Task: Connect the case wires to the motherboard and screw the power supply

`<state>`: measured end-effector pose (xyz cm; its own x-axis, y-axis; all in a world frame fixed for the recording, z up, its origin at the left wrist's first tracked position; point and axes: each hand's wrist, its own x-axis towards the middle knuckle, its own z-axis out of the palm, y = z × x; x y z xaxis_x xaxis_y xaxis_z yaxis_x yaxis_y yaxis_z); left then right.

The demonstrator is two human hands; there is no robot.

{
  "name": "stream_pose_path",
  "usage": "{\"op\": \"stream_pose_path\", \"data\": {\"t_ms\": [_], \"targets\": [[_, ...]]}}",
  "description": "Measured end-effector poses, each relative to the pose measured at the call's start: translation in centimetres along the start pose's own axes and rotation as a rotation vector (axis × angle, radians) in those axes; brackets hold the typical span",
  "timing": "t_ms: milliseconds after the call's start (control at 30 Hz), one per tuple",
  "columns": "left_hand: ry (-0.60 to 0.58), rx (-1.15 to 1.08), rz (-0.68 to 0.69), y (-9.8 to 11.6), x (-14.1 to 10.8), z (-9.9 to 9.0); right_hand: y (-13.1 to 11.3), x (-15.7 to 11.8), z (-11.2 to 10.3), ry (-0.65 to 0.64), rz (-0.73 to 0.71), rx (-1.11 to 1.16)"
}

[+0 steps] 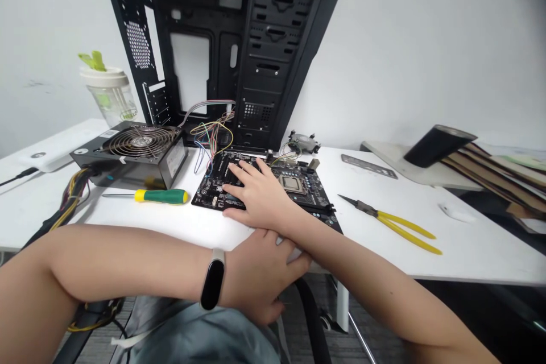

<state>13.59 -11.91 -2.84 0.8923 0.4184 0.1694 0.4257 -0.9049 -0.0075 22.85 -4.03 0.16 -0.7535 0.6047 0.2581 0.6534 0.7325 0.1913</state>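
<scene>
My right hand [260,193] lies flat over the left part of a black motherboard [315,187], its fingers spread and nothing gripped. Beneath the palm, part of the board is hidden. The metal-topped processor [293,184] shows to the right of that hand. My left hand [264,276], with a fitness band [212,281] on its wrist, is at the desk's front edge against the underside of my right wrist. Its fingers are loosely apart, with no object visible in them. Left of the board rests a green and yellow screwdriver [162,197].
Behind the board stands an open black computer case [273,79] with loose coloured wires [213,131]. A power supply [140,153] and a lidded cup [108,94] stand left. Rightward are a CPU cooler [303,142], an I/O shield [369,166], yellow-handled pliers [390,222] and a mouse [456,212].
</scene>
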Motion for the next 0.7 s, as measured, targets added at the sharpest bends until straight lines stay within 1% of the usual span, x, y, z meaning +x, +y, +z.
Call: {"op": "stream_pose_path", "data": {"t_ms": [133, 333, 433, 500, 533, 567, 600, 633, 667, 700], "targets": [[0.016, 0.048, 0.004, 0.0, 0.0, 0.0, 0.6, -0.3, 0.2, 0.079, -0.057, 0.044], [0.010, 0.108, -0.010, 0.1, 0.1, 0.3, 0.8, -0.8, 0.6, 0.252, -0.086, 0.056], [-0.005, 0.107, 0.000, 0.0, 0.2, 0.3, 1.4, -1.5, -0.4, 0.389, -0.130, 0.019], [-0.014, 0.111, 0.006, -0.1, 0.2, 0.3, 1.8, -3.0, -1.7, 0.514, -0.153, 0.004], [-0.007, 0.114, 0.008, -0.1, 0.2, 0.3, 1.9, -4.2, -2.4, 0.581, -0.157, 0.001], [0.010, 0.114, 0.014, -0.2, 0.2, 0.3, 1.7, -5.7, -3.0, 0.613, -0.110, 0.004], [0.036, 0.115, 0.021, -0.2, 0.2, 0.4, 1.2, -7.5, -3.3, 0.616, -0.016, 0.002], [0.065, 0.113, 0.024, -0.3, 0.2, 0.6, 0.5, -9.6, -3.3, 0.638, 0.108, -0.007], [0.094, 0.113, 0.033, -0.3, 0.3, 0.9, -0.5, -11.8, -2.7, 0.659, 0.216, -0.014], [0.125, 0.123, 0.022, -0.4, 0.4, 1.2, -1.8, -14.1, -1.7, 0.622, 0.308, 0.004]]}}
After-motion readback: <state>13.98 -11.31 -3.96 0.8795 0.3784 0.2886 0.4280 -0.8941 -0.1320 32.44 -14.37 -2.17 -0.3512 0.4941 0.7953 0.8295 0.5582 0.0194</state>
